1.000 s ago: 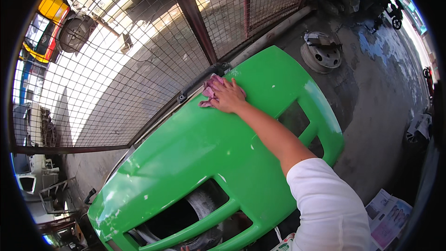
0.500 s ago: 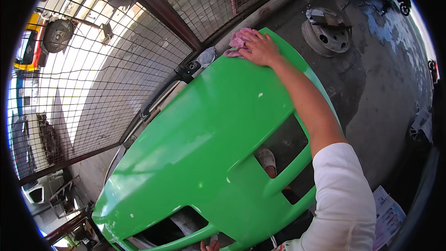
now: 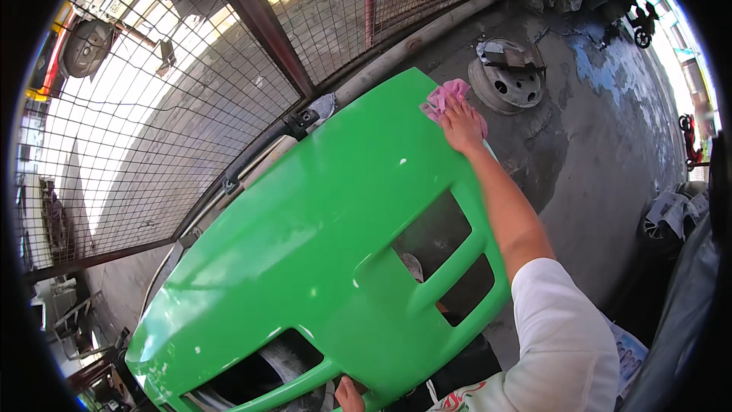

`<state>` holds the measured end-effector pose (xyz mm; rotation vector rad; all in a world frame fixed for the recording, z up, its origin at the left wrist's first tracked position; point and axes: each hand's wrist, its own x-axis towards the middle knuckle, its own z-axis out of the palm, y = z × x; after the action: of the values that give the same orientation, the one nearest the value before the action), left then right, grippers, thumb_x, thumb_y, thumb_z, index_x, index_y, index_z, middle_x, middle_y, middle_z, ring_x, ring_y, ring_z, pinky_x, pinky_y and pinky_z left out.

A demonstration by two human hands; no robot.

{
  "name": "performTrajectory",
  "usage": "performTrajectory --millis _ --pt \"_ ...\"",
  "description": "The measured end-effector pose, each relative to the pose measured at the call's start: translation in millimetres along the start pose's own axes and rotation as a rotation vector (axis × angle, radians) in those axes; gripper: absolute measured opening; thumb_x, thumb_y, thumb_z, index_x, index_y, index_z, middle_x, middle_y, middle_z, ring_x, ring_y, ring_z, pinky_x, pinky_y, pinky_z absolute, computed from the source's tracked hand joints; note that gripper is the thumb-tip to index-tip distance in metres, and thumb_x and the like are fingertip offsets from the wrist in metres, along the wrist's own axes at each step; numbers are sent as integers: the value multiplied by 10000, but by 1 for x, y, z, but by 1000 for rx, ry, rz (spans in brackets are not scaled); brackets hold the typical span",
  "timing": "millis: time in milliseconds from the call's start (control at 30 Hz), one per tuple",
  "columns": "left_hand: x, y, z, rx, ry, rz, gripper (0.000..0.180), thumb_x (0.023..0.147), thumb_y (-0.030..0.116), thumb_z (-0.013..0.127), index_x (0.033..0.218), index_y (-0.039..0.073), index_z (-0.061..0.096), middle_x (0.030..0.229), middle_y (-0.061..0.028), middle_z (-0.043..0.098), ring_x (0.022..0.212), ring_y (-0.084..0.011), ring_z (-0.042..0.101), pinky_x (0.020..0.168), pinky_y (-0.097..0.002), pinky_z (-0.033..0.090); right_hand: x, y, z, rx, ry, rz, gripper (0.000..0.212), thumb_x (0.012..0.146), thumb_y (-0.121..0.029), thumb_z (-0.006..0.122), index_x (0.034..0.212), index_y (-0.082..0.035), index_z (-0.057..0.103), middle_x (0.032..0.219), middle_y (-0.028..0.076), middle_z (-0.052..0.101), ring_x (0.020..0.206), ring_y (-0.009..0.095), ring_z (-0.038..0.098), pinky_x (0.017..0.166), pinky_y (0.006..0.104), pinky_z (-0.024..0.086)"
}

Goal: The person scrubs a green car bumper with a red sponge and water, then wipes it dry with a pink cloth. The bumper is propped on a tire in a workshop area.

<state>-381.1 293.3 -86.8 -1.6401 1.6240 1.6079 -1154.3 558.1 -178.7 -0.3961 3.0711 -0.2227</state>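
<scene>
A glossy green car bumper (image 3: 305, 206) with several openings and small pale spots on its paint stretches across the middle, tilted up to the right. My right hand (image 3: 463, 128) presses a crumpled pink cloth (image 3: 445, 99) against the bumper's far right edge, its fingers over the fabric and part of the cloth past the rim. Low in the view, my left hand (image 3: 349, 395) is at the bumper's near edge beside a lower opening. Its fingers are curled around the slim bar there, and part of the hand is hidden.
Wire mesh fencing (image 3: 191, 107) with red posts runs along the left and far side. A steel wheel rim (image 3: 507, 80) lies on the concrete floor beyond the bumper's right end. A dark bar-shaped part (image 3: 263, 154) rests between bumper and fence. Printed paper (image 3: 627, 355) lies at lower right.
My right hand and the pink cloth have slid from the bumper's far top edge rightward and nearer, to its right corner. The whole view has shifted slightly. My left hand stays at the near edge.
</scene>
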Motion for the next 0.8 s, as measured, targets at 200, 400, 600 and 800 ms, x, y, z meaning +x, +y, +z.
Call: performTrajectory --millis 200,400,600,800 --pt "-9 24 14 -175 -76 207 627 1104 499 403 1349 -59 550 891 -70 630 823 -170 579 741 -335 494 -85 -190 -24 60 83 -168 521 1004 -379 453 1440 -127 588 1641 56 403 1548 330 286 1248 592 191" --pt "-26 58 16 104 -188 359 681 1112 513 359 1504 -30 476 861 -134 653 788 -201 622 756 -344 508 -256 -458 -59 359 9 -406 584 1011 -383 467 1492 -56 518 1645 136 375 1571 380 196 1258 632 89" --pt "-15 25 9 188 -168 441 591 1119 455 361 1055 -48 665 775 -152 635 748 -250 620 714 -394 477 -387 -542 -78 496 -102 -932 592 1035 -404 448 1546 -106 467 1687 84 319 1594 344 146 1272 600 44" --pt "-46 56 32 91 -25 426 625 1127 471 329 834 -16 589 706 -59 551 672 -176 503 637 -366 413 -350 -411 -71 471 -7 -868 578 1057 -438 410 1551 -147 478 1705 31 291 1593 309 173 1283 569 47"
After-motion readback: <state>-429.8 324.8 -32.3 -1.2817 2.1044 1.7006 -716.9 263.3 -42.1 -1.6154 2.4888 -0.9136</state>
